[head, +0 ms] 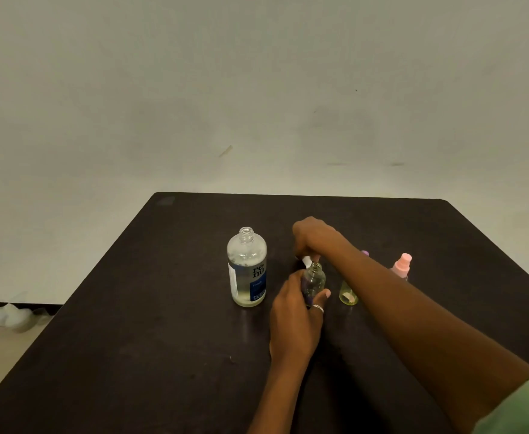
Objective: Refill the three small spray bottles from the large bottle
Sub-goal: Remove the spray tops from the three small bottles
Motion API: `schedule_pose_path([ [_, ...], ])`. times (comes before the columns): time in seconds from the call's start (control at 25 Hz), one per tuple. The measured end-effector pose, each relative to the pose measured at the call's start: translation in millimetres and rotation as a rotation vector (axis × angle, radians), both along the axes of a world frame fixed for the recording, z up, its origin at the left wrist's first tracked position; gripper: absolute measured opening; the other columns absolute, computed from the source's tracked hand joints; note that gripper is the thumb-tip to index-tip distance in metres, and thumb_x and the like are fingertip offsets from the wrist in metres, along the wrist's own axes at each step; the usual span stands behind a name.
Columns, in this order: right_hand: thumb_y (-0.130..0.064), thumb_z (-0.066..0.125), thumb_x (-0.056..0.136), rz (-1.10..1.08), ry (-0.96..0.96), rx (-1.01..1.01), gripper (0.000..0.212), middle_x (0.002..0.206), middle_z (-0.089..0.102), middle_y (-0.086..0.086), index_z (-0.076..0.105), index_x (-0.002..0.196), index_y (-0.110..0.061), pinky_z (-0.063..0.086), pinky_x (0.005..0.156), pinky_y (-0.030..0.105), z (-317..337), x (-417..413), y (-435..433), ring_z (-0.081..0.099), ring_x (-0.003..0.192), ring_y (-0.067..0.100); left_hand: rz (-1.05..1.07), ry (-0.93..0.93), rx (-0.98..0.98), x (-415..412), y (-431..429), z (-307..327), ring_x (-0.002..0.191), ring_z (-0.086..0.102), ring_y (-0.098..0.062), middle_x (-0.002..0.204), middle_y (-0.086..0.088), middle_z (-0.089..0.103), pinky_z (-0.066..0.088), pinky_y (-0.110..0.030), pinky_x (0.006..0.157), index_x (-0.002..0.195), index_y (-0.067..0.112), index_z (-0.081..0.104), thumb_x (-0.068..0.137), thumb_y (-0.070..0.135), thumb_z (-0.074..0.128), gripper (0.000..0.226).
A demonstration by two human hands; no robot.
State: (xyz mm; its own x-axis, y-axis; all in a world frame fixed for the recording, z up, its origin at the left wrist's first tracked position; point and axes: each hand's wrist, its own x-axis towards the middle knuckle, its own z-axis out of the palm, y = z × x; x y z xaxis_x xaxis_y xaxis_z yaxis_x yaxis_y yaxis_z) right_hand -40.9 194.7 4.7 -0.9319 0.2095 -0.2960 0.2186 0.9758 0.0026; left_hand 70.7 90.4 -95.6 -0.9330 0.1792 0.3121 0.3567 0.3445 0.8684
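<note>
One small bottle (314, 280) upright, left hand (294, 321) gripping

head cam | above, behind left hand (294, 314) and right hand (313, 239) | faces forward-down | near | table (163, 277) under hands, wall (257, 89) beyond

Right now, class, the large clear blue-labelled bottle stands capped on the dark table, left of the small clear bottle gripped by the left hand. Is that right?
No: the head view shows the large clear blue-labelled bottle uncapped, its threaded neck open. The rest holds.
</note>
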Motion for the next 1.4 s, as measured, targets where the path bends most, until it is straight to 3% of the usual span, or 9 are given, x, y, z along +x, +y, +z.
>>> schedule_pose_path([
  [0.16,-0.022,0.066,0.090,-0.007,0.017,-0.029,0.017,0.082,0.060,0.008,0.062,0.095,-0.007,0.057,0.082,0.033,3,4,1,0.064,0.077,0.020,0.000,-0.016,-0.005,1,-1,1,0.106,0.060,0.001,0.117,0.017,0.063,0.051,-0.019,0.090,0.128,0.030,0.057,0.087,0.039,0.072,0.045],
  [0.28,-0.030,0.064,0.091,0.026,0.099,0.020,0.031,0.069,0.058,0.005,0.055,0.070,-0.009,0.053,0.070,0.030,22,13,2,0.061,0.066,0.017,0.006,-0.042,0.015,3,-2,2,0.103,0.061,0.001,0.114,0.018,0.064,0.052,-0.019,0.088,0.126,0.032,0.057,0.086,0.038,0.074,0.044],
  [0.48,-0.036,0.063,0.091,0.084,0.258,0.076,0.041,0.067,0.055,0.004,0.047,0.061,-0.014,0.049,0.066,0.031,68,42,11,0.055,0.063,0.017,0.003,-0.073,0.033,6,-4,6,0.099,0.061,0.003,0.110,0.019,0.065,0.051,-0.017,0.084,0.124,0.035,0.058,0.084,0.038,0.075,0.044],
  [0.56,-0.039,0.063,0.090,0.101,0.284,0.089,0.042,0.067,0.052,0.002,0.045,0.061,-0.015,0.045,0.063,0.031,79,57,17,0.053,0.062,0.017,0.001,-0.080,0.021,6,-6,5,0.103,0.061,0.001,0.115,0.018,0.065,0.052,-0.021,0.090,0.127,0.035,0.056,0.083,0.039,0.077,0.048],
  [0.68,-0.047,0.063,0.087,0.117,0.257,0.126,0.033,0.076,0.060,0.001,0.059,0.075,-0.017,0.054,0.073,0.037,84,81,27,0.061,0.075,0.020,-0.009,-0.110,0.003,4,-7,3,0.116,0.059,-0.004,0.128,0.014,0.062,0.049,-0.023,0.098,0.139,0.030,0.049,0.079,0.041,0.080,0.069],
  [0.84,-0.049,0.063,0.087,0.114,0.135,0.108,0.032,0.085,0.068,-0.001,0.071,0.090,-0.018,0.056,0.080,0.039,76,110,42,0.064,0.079,0.017,-0.008,-0.172,-0.013,23,-10,11,0.143,0.035,-0.010,0.156,0.007,0.038,0.028,-0.018,0.108,0.155,0.022,0.025,0.080,0.040,0.079,0.095],
  [1.08,-0.035,0.071,0.084,0.131,0.128,0.079,0.023,0.090,0.068,0.004,0.069,0.090,-0.013,0.057,0.079,0.037,50,124,45,0.065,0.083,0.021,0.049,0.114,-0.069,80,-2,11,0.128,0.043,0.002,0.141,0.008,0.050,0.028,-0.001,0.096,0.144,0.022,0.044,0.089,0.033,0.070,0.062],
  [1.28,-0.020,0.073,0.082,0.183,0.183,0.053,0.007,0.086,0.070,0.004,0.068,0.079,-0.015,0.058,0.077,0.037,46,129,46,0.066,0.080,0.021,-0.075,0.004,-0.031,81,25,17,0.140,0.032,-0.001,0.155,0.007,0.037,0.019,0.007,0.091,0.152,0.021,0.031,0.093,0.037,0.065,0.070],
  [1.4,-0.016,0.073,0.081,0.222,0.177,0.015,0.003,0.087,0.071,0.003,0.073,0.083,-0.014,0.058,0.076,0.034,46,137,47,0.067,0.080,0.019,-0.093,-0.025,-0.028,68,38,14,0.143,0.032,-0.008,0.157,0.005,0.036,0.021,0.003,0.098,0.154,0.017,0.028,0.092,0.040,0.066,0.076],
])
